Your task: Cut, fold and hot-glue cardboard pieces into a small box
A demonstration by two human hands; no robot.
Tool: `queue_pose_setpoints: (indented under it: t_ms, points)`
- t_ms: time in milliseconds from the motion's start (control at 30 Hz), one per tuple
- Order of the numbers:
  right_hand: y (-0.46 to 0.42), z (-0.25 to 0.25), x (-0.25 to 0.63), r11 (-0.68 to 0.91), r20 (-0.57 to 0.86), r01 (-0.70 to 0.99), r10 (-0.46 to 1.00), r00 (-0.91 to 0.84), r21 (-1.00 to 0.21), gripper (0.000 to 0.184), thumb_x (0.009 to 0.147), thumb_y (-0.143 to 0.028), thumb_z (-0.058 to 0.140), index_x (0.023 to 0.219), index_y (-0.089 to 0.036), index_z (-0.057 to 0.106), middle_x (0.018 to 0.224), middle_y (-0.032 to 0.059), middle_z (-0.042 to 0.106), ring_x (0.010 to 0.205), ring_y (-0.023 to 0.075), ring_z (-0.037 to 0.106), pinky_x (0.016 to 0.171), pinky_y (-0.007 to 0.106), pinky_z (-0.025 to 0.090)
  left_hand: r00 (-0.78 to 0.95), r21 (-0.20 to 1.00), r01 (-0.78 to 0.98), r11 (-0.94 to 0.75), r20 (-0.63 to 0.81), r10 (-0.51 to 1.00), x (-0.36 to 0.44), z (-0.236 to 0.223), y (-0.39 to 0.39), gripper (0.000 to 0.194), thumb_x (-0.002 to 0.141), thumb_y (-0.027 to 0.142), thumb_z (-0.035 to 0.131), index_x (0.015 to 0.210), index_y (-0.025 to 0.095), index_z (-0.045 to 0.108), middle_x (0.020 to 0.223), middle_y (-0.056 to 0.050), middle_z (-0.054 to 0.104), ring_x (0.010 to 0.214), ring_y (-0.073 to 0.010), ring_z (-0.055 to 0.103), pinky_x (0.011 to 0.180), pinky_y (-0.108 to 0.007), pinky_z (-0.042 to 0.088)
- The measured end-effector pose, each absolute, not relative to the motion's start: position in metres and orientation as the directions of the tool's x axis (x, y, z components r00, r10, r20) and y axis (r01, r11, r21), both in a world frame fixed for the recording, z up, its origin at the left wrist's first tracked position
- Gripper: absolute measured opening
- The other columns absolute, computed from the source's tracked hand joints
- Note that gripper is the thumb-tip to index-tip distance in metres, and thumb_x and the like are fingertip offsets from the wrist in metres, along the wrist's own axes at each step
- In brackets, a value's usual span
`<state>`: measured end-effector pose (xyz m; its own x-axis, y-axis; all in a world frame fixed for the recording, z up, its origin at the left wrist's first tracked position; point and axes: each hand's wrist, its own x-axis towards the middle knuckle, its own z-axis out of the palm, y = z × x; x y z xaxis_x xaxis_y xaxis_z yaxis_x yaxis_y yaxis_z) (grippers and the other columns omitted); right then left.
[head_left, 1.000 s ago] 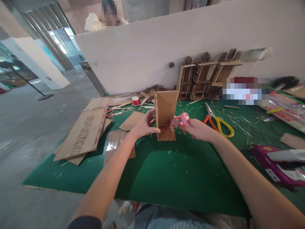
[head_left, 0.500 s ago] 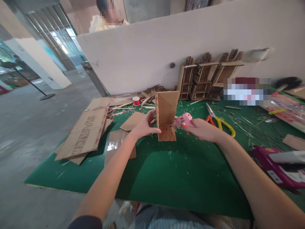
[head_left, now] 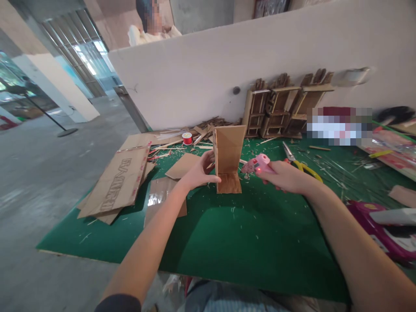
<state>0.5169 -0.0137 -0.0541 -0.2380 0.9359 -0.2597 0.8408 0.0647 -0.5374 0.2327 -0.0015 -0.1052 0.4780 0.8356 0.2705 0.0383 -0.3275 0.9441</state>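
An upright cardboard piece (head_left: 229, 149) with a short foot at its base stands on the green table (head_left: 227, 242). My left hand (head_left: 203, 171) is closed on its left edge, thumb in front near the bottom; the other fingers are partly hidden behind it. My right hand (head_left: 281, 175) is wrapped round a pink hot glue gun (head_left: 260, 164) with a small red light on its side. The gun's nozzle points left, a short gap away from the cardboard's right side. Scissors (head_left: 300, 164) with yellow handles lie just behind my right hand.
Flat cardboard sheets (head_left: 115, 177) lie at the left, with smaller pieces (head_left: 162, 193) beside my left forearm. A red spool (head_left: 187, 138) and cardboard scraps sit at the back. Several cardboard structures (head_left: 256, 112) lean on the white partition (head_left: 195, 78). A magenta case (head_left: 370, 221) stands right. A person (head_left: 152, 26) is beyond.
My right hand has drawn the glue gun to the right, away from the cardboard's lower right edge. My left hand keeps its hold on the cardboard.
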Motion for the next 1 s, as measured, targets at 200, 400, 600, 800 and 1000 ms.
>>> queue_pose_setpoints:
  t_ms: [200, 400, 600, 800, 1000]
  points:
    - [-0.012, -0.063, 0.508, 0.097, -0.242, 0.818, 0.930, -0.278, -0.567, 0.042, 0.087, -0.056, 0.047, 0.069, -0.018, 0.054, 0.061, 0.0058, 0.059, 0.048, 0.0142, 0.054, 0.042, 0.026, 0.041, 0.481, 0.949, 0.027, -0.314, 0.263, 0.836, 0.233, -0.103, -0.002, 0.097, 0.062, 0.040, 0.084, 0.142, 0.031, 0.030, 0.154, -0.011, 0.034, 0.141, -0.0350, 0.033, 0.110, -0.051, 0.037]
    - [-0.004, -0.062, 0.539, 0.126, -0.167, 0.852, 0.956, -0.242, -0.508, 0.043, 0.086, -0.058, 0.050, 0.071, -0.018, 0.059, 0.065, 0.0056, 0.064, 0.048, 0.0147, 0.056, 0.043, 0.027, 0.040, 0.425, 0.928, 0.014, -0.373, 0.332, 0.842, 0.238, -0.104, -0.006, 0.092, 0.061, 0.043, 0.084, 0.138, 0.028, 0.036, 0.151, -0.012, 0.038, 0.140, -0.0330, 0.034, 0.111, -0.048, 0.037]
    - [-0.003, -0.068, 0.538, 0.030, 0.001, 0.756, 0.999, -0.039, -0.654, 0.038, 0.084, -0.054, 0.058, 0.082, -0.017, 0.063, 0.060, 0.0063, 0.063, 0.052, 0.0182, 0.059, 0.045, 0.028, 0.045, 0.164, 0.900, 0.037, -0.435, 0.423, 0.891, 0.243, -0.115, 0.004, 0.090, 0.062, 0.050, 0.082, 0.135, 0.027, 0.035, 0.147, -0.014, 0.039, 0.134, -0.0295, 0.043, 0.109, -0.047, 0.039]
    - [-0.012, -0.094, 0.524, -0.043, -0.050, 0.081, 0.996, -0.080, -0.996, 0.035, 0.081, -0.050, 0.064, 0.093, -0.017, 0.062, 0.101, 0.0102, 0.068, 0.058, 0.0122, 0.061, 0.042, 0.023, 0.048, 0.062, 0.831, 0.262, -0.491, 0.493, 0.868, 0.240, -0.103, 0.021, 0.091, 0.069, 0.048, 0.078, 0.142, 0.028, 0.028, 0.149, -0.014, 0.035, 0.135, -0.0264, 0.040, 0.110, -0.044, 0.037]
    - [-0.014, -0.120, 0.510, -0.040, -0.015, -0.246, 0.995, -0.101, -0.968, 0.034, 0.077, -0.049, 0.066, 0.082, -0.016, 0.059, 0.082, 0.0030, 0.066, 0.039, 0.0041, 0.041, 0.034, 0.021, 0.036, 0.040, 0.828, 0.256, -0.499, 0.506, 0.862, 0.242, -0.109, 0.046, 0.091, 0.067, 0.047, 0.079, 0.141, 0.026, 0.031, 0.147, -0.015, 0.040, 0.132, -0.0257, 0.045, 0.107, -0.043, 0.041]
